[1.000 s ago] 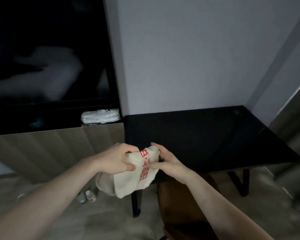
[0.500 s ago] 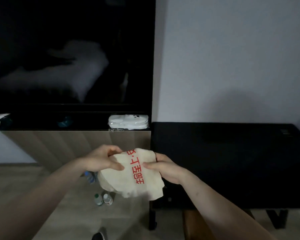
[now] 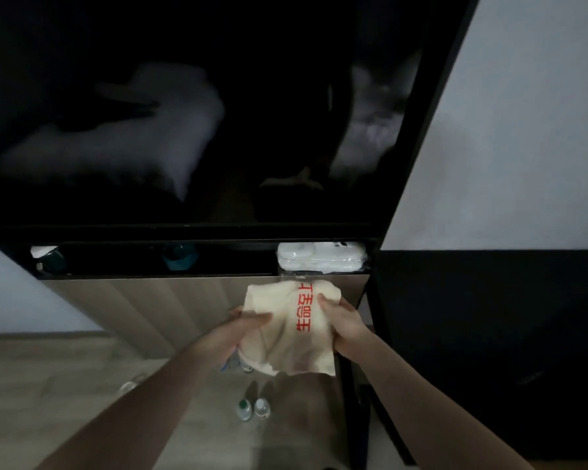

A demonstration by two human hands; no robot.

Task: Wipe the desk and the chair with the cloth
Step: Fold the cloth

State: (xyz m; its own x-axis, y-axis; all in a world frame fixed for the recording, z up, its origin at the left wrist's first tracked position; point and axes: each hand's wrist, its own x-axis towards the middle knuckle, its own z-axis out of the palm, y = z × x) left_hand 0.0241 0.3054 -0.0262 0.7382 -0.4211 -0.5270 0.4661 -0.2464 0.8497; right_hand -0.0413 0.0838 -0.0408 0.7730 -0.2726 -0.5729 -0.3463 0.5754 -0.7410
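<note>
A cream cloth (image 3: 286, 320) with red printed characters hangs in the air in front of me. My left hand (image 3: 241, 329) grips its left side with the thumb across the front. My right hand (image 3: 342, 322) grips its right edge beside the red print. The black desk (image 3: 489, 317) fills the right of the view, its top dark and hard to read. The cloth is left of the desk's edge, over the floor. The chair is out of view.
A large dark TV screen (image 3: 184, 113) fills the upper left above a wood-panelled cabinet (image 3: 150, 307). A wrapped white pack (image 3: 321, 256) and dark items lie on its shelf. Two small bottles (image 3: 253, 408) stand on the wooden floor below the cloth.
The view has swung left, so the desk has slid to the right and the chair has left the frame. Both hands have kept hold of the cloth and spread it wider.
</note>
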